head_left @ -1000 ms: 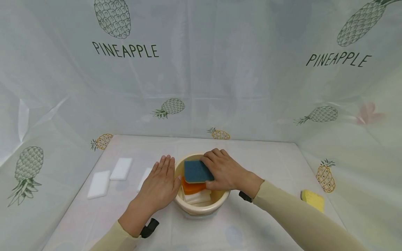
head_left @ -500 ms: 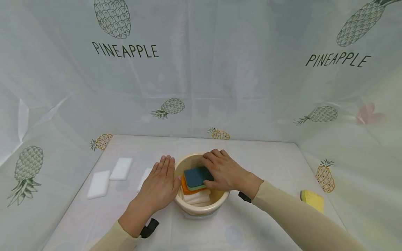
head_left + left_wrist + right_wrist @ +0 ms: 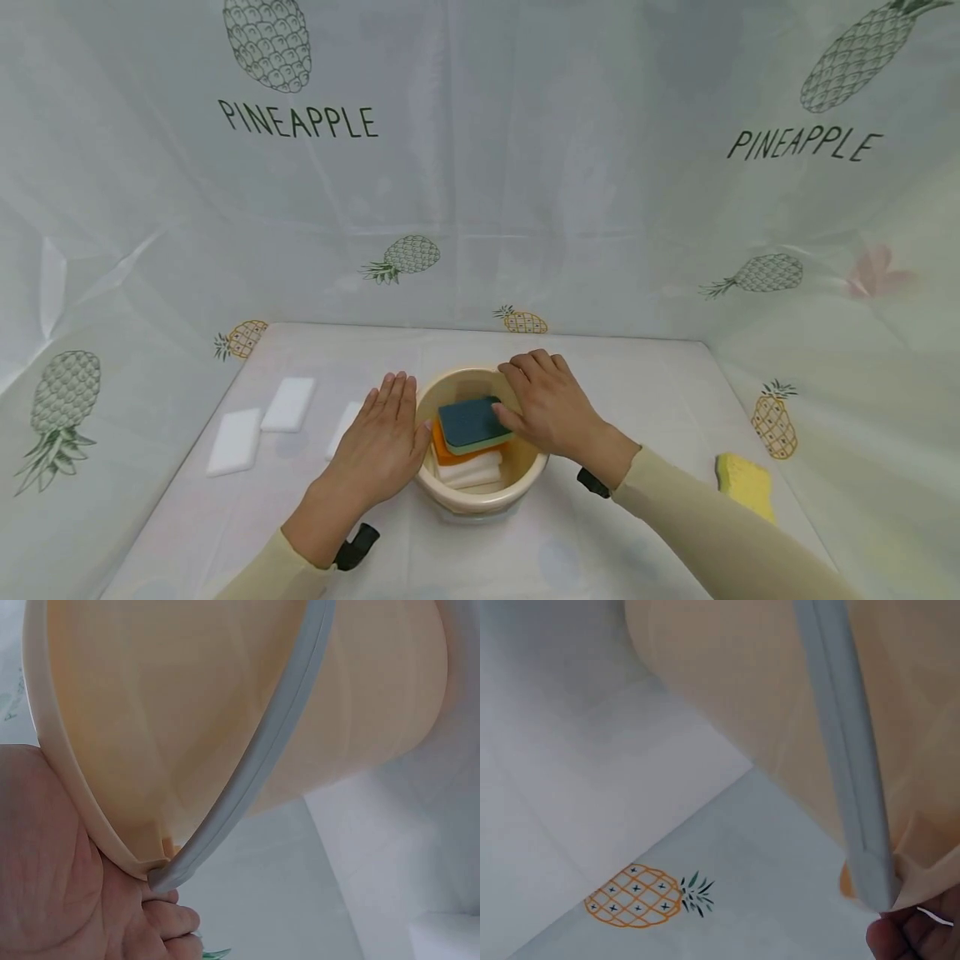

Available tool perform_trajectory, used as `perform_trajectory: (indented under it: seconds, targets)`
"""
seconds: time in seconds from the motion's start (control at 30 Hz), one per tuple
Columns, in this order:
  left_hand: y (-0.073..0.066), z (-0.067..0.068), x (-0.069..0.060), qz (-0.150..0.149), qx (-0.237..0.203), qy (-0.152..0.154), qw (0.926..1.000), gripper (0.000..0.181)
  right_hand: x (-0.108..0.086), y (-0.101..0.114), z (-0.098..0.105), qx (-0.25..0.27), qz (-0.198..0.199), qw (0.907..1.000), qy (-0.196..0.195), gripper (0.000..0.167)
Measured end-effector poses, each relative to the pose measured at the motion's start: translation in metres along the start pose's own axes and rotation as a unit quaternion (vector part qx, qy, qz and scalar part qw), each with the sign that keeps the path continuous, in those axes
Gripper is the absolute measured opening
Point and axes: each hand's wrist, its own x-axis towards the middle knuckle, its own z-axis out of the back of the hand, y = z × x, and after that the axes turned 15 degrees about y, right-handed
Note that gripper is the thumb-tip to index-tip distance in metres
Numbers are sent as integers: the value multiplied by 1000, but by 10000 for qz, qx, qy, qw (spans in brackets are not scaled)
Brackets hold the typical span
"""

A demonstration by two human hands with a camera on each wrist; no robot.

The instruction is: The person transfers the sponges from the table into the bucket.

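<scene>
A cream bucket [image 3: 438, 498] stands in the middle of the table, its grey handle [image 3: 255, 765] lowered against the outside. Inside it a dark blue-green scouring sponge [image 3: 471, 422] lies tilted on an orange sponge [image 3: 442, 447], above folded-looking white pieces [image 3: 468, 473]. My left hand [image 3: 384, 442] rests against the bucket's left rim, fingers straight and together. Over the right rim is my right hand [image 3: 551, 406], its fingers loosely bent. The right thumb is near the scouring sponge's right edge and grips nothing visible. In the right wrist view only fingertips [image 3: 889, 939] show below the handle's joint.
Two white sponges [image 3: 235, 442] [image 3: 288, 404] lie on the table at the left. Another white piece [image 3: 342, 425] is partly hidden behind the left hand. A yellow sponge [image 3: 746, 485] lies near the right edge. A pineapple-printed sheet [image 3: 480, 167] surrounds the table.
The scouring sponge has dropped lower into the bucket and lies on the orange one. My right hand has let go of it and drawn back to the right. The left hand has stayed put.
</scene>
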Motion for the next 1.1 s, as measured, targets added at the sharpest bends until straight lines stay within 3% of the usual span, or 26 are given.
perform_trajectory:
  seconds: [0.17, 0.37, 0.6, 0.83, 1.0, 1.1]
  targets:
    - [2, -1, 2, -17, 15, -12, 10000, 71, -10, -7, -2, -113, -304, 9975, -623, 51]
    - [2, -3, 3, -36, -7, -2, 10000, 71, -28, -19, -8, 2, -716, 9884, -1338, 47]
    - [2, -2, 2, -72, -10, -55, 10000, 70, -65, -46, -22, -38, -1408, 9762, -1649, 54]
    - [2, -2, 1, -132, -11, -142, 9998, 69, -115, -76, -45, -320, -2006, 9593, -1960, 66]
    - [3, -3, 1, -106, -57, -74, 9999, 69, -155, -90, -63, -447, -2386, 9508, -1924, 72]
    - [4, -3, 0, -115, -81, -60, 9999, 69, -179, -94, -72, -404, -2723, 9460, -1713, 71]
